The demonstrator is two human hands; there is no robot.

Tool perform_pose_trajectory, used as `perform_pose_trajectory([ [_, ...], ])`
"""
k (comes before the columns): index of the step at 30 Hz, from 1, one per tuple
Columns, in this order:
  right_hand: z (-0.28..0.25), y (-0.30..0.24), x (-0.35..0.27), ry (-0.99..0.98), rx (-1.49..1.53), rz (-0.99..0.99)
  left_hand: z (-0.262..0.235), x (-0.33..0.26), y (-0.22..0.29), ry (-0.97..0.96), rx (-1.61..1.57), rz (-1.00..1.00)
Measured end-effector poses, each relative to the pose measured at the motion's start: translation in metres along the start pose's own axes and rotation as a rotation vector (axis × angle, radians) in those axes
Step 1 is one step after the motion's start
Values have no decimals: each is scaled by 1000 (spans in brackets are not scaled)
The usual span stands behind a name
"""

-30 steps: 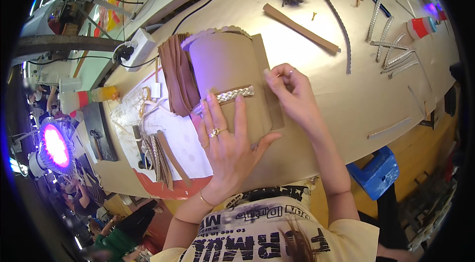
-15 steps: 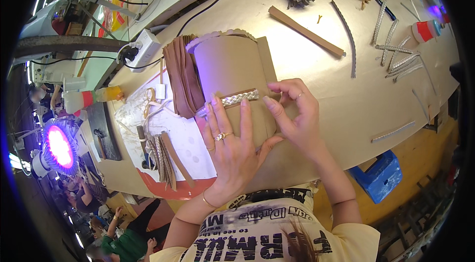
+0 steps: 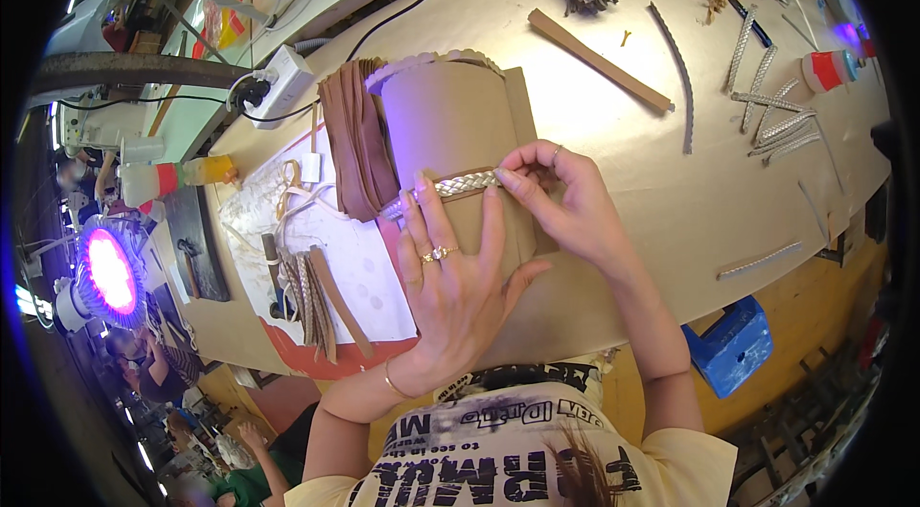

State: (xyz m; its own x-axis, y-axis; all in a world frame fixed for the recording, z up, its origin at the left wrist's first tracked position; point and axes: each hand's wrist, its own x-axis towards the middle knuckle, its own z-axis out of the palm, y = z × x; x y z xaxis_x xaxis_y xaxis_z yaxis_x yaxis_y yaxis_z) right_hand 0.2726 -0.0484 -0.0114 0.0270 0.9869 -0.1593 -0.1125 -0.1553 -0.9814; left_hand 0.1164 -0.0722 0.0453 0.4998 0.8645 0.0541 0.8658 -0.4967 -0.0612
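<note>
Braid (image 3: 465, 184) runs under fingers (image 3: 435, 218) of left hand (image 3: 448, 282) to right hand (image 3: 567, 197)

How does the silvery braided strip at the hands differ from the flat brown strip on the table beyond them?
The silvery braided strip is plaited; the flat brown strip looks plain.
The braided strip lies across a tan rounded block; the brown one, on the tan table.
The left hand lies over the braided strip and the right hand is at its end; neither touches the brown strip.
Both are narrow.

one wide fisheye view from the head, downward, close above the table (image 3: 671, 200)
</note>
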Motion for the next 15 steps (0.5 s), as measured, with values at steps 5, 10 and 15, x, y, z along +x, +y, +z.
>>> perform_pose_trajectory([
  [5, -2, -1, 4, 19, 21, -37, 0, 0, 0, -6, 54, 23],
  [10, -4, -1, 3, -15, -5, -113, 3, 0, 1, -12, 96, 24],
  [15, -5, 0, 8, -55, -101, -184, 5, 0, 0, -14, 119, 39],
])
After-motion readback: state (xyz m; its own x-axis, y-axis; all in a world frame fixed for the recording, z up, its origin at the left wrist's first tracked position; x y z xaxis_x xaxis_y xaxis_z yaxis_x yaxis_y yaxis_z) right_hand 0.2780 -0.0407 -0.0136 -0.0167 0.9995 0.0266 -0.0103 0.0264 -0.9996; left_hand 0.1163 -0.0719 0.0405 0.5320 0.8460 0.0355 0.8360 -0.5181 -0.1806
